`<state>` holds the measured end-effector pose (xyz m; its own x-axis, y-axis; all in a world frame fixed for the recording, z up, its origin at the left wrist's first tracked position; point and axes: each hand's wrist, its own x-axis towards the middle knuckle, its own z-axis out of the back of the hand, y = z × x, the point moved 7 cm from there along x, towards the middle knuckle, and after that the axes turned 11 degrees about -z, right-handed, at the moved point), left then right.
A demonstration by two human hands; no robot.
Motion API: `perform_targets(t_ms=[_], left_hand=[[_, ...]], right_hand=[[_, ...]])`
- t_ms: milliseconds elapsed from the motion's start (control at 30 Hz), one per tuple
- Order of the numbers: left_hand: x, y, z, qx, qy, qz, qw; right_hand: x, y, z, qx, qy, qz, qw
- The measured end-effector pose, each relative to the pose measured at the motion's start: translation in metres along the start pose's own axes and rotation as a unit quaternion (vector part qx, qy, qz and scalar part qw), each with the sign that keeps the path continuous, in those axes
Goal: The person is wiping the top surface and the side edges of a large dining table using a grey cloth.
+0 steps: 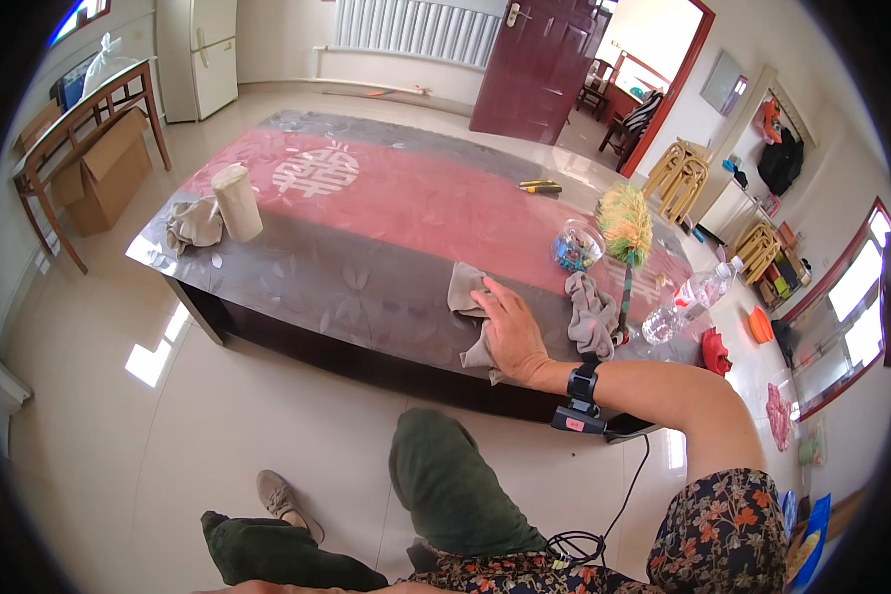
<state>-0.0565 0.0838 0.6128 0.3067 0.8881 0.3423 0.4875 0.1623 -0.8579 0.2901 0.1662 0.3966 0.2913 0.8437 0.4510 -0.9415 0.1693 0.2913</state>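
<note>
My right hand [514,331] presses a grey cloth [466,288] against the near edge of a table [341,297]. The fingers lie over the cloth, and part of it shows below the palm. A dark strap with a small cabled device [579,417] sits around the right wrist. Nearby on the right lie a second crumpled grey cloth [591,315] and a duster [625,223] with a yellow-green fluffy head. My left hand is out of view; only a strip of skin shows at the bottom rim.
On the table are a paper roll [237,203], a crumpled cloth [194,224], a clear container of small wrapped pieces [578,246], yellow-and-black hand tools [540,186], clear plastic bottles [672,315] and a red item [715,352]. Stacked stools [676,178] stand beyond, near an open door [534,67].
</note>
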Motion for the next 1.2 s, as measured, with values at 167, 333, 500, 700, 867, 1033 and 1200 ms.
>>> perform_targets(t_ms=[167, 333, 500, 700, 867, 1033, 1200], left_hand=[[-0.011, 0.004, 0.004, 0.019, -0.038, -0.004, 0.999], [-0.005, 0.004, 0.001, -0.113, -0.029, -0.118, 0.986], [0.001, 0.0, -0.018, 0.125, -0.022, -0.164, 0.978], [0.004, 0.004, -0.017, 0.02, -0.007, -0.19, 0.982], [0.005, 0.009, -0.015, -0.031, 0.005, -0.196, 0.98], [0.006, 0.012, -0.016, -0.066, 0.012, -0.201, 0.977], [0.005, 0.008, -0.011, -0.092, 0.012, -0.203, 0.975]], right_hand=[[-0.001, -0.001, 0.0, -0.012, -0.006, 0.008, 1.0], [0.001, 0.005, -0.001, -0.017, -0.002, 0.019, 1.0], [0.001, -0.003, 0.001, -0.026, 0.001, 0.006, 1.0], [0.0, 0.001, -0.001, -0.015, 0.004, 0.01, 1.0], [0.0, 0.0, 0.0, -0.019, 0.008, 0.005, 1.0], [0.0, -0.004, -0.001, -0.017, 0.01, -0.001, 1.0], [0.001, 0.006, -0.001, -0.008, 0.011, 0.006, 1.0]])
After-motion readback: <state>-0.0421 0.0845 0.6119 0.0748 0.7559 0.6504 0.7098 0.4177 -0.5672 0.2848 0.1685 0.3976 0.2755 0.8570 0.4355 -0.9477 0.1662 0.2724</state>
